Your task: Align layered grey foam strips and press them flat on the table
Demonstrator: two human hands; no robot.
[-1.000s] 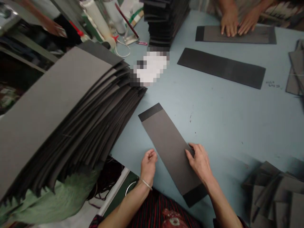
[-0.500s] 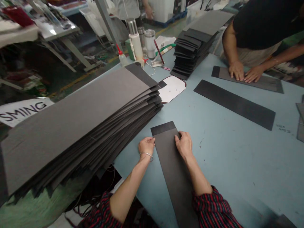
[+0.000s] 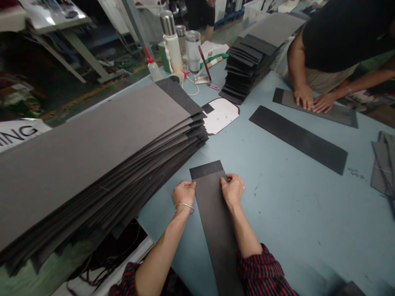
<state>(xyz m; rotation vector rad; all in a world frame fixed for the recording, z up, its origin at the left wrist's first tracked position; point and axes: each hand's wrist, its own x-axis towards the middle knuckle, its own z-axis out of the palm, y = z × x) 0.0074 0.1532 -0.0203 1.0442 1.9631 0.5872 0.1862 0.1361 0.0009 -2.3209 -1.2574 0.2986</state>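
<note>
A long grey strip [image 3: 212,213] with a darker band across its far end lies on the blue table in front of me. My left hand [image 3: 184,194], a bracelet at its wrist, pinches the strip's left edge just below the dark band. On the opposite edge, my right hand [image 3: 233,189] has its fingers closed on the strip at about the same height. To the left rises a big stack of grey panels [image 3: 123,119], fanned out along its near side. A white rounded board [image 3: 220,117] with a dark red rim lies beyond the strip.
A dark strip [image 3: 298,139] lies on the table [image 3: 277,213] at right. Behind it, another person's hands [image 3: 313,100] press on a grey strip. Bottles and a tumbler [image 3: 193,51] stand at the back, beside a second stack [image 3: 247,61]. More pieces [image 3: 382,164] lie far right.
The view has shifted, so most things sit slightly further left. Both my hands remain at the strip's edges. The other person's hands have moved slightly along their strip.
</note>
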